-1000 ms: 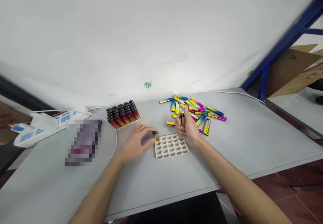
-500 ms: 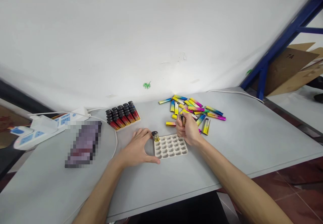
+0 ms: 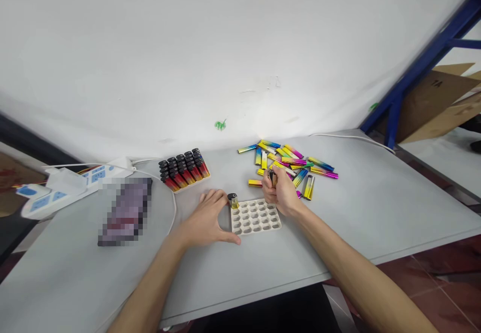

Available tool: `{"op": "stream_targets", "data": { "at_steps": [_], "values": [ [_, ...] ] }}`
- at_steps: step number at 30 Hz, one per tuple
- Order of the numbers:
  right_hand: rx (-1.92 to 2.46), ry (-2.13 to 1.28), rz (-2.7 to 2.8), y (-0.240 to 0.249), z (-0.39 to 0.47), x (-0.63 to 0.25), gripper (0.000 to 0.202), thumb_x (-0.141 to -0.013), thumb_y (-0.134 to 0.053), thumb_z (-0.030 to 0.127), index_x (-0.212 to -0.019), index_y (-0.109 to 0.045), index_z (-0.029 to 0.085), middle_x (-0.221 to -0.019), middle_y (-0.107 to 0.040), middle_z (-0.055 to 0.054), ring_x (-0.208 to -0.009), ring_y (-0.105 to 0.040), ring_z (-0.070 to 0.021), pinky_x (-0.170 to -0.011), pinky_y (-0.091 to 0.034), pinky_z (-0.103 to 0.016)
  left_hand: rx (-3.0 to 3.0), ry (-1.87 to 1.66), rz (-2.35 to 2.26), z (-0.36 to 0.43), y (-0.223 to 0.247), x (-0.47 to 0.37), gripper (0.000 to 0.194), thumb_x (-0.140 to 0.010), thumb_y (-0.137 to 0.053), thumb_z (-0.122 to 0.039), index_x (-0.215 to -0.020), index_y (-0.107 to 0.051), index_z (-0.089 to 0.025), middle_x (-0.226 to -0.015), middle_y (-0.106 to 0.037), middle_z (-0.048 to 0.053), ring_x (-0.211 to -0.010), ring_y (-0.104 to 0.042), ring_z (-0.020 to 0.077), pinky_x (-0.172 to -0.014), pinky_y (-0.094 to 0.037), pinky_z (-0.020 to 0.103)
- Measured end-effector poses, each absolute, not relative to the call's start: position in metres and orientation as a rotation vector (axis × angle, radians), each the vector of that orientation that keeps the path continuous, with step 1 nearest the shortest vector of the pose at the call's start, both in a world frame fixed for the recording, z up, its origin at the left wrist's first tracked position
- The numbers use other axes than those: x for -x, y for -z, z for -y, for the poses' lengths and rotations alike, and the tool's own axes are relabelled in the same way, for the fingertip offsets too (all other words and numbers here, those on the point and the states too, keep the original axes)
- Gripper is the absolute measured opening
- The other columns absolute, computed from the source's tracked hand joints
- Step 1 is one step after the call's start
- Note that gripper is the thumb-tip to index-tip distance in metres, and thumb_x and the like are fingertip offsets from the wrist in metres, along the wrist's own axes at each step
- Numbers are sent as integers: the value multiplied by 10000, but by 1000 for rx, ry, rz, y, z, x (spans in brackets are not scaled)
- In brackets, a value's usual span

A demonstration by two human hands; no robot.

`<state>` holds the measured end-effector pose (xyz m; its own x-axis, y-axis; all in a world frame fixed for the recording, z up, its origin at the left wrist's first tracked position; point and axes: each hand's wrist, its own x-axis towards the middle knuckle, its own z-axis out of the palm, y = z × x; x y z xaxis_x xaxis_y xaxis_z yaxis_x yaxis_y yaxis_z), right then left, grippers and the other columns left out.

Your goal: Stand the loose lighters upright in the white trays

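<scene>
My left hand lies at the left side of a white tray with rows of oval holes. Its fingers are spread, with the thumb by the tray's near left corner. A single lighter with a black top and a yellowish body stands in the far left hole. Over the tray's far right corner, my right hand is closed around another lighter, its thumb near the top; most of that lighter is hidden. Behind this hand is a loose pile of shiny yellow, blue and pink lighters.
At the left back stands a second tray full of red-and-yellow lighters with black tops. A white power strip with cables and a blurred purple object lie farther left. Behind the table is a white wall; a blue frame stands right.
The view has shifted slightly. Both hands keep nearly the same pose, the right one still gripping the lighter.
</scene>
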<state>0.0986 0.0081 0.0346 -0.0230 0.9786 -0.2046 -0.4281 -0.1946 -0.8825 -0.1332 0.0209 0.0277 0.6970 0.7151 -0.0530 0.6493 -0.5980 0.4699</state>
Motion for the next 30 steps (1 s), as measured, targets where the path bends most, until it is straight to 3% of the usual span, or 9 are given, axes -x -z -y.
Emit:
{"op": "stream_targets", "data": {
  "at_steps": [4,7,11,14,17,24,30],
  "values": [
    [1044,-1511,779,-34,-8,-97,463,-945,-348,430,-534,-351,216,-440,-197,77,-403,-61,-68,-383,-80,-208,-2452,-208,-1056,-20,-29,131,777,-536,-751,-790,-1009,-583,-198,-1125,-563,87,-1082,-481,317,-986,-367,478],
    [1051,-1478,802,-30,-9,-97,483,-938,-370,528,-566,-374,220,-461,-195,81,-406,-75,-69,-387,-95,-214,-2438,-202,-1057,-20,-29,131,754,-551,-760,-773,-1002,-580,-196,-1129,-559,88,-1089,-475,317,-992,-366,481],
    [1077,-1233,1002,-24,-8,-97,510,-942,-338,642,-717,-514,219,-540,-370,49,-429,-295,-101,-417,-263,-240,-2397,-230,-1057,-19,-28,131,681,-650,-720,-745,-1050,-591,-210,-1132,-562,83,-1120,-475,317,-1017,-355,494],
    [1121,-1076,1194,-26,-6,-97,397,-957,-434,578,-859,-571,219,-671,-544,19,-620,-523,-138,-619,-437,-263,-2376,-307,-1070,-19,-25,129,529,-786,-663,-655,-1080,-603,-220,-1125,-583,76,-1129,-493,302,-1020,-362,480],
    [1129,-1055,1356,-29,-4,-96,290,-920,-579,499,-893,-597,211,-803,-640,-7,-768,-594,-154,-754,-463,-285,-2367,-417,-1082,-20,-21,125,366,-873,-626,-537,-1048,-616,-215,-1080,-610,65,-1092,-517,273,-995,-388,445],
    [1099,-1143,1419,-26,-1,-94,242,-837,-714,406,-944,-647,200,-873,-732,-31,-890,-689,-190,-844,-493,-324,-2316,-555,-1091,-23,-16,115,249,-891,-641,-437,-1000,-645,-214,-958,-633,41,-995,-559,243,-964,-415,427],
    [1083,-1179,1516,-25,1,-89,183,-838,-708,378,-901,-653,216,-939,-759,-26,-935,-702,-197,-845,-505,-322,-2293,-610,-1078,-23,-13,109,205,-884,-642,-422,-872,-628,-218,-912,-625,28,-962,-571,232,-898,-447,393]
  ]
}}
